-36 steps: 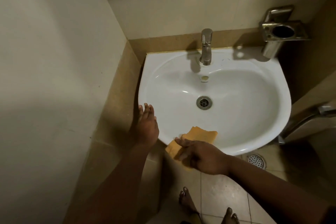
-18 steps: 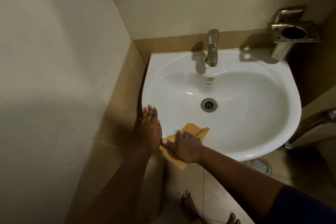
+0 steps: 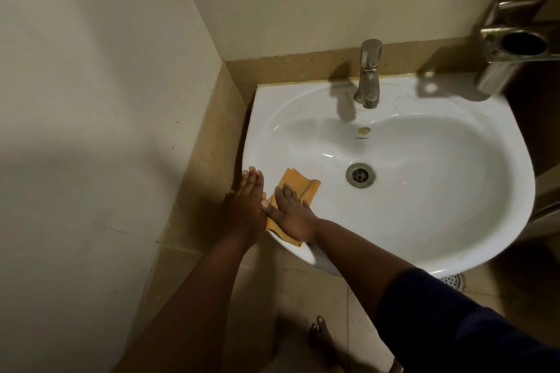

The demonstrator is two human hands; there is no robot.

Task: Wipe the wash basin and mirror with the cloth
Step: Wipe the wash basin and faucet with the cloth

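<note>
The right hand (image 3: 292,215) is pressing flat-fingered on the soft, limp cloth (image 3: 298,188) at the slick wash basin (image 3: 424,221) rim, the left hand (image 3: 247,203) is resting open alongside, holding nothing.

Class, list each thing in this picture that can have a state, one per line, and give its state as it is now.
cloth: spread flat over the basin's front-left rim
right hand: fingers straight, pressing on the cloth
left hand: flat on the rim, beside the cloth
wash basin: empty bowl, drain unplugged
tap: no water running
wall holder: empty
</note>
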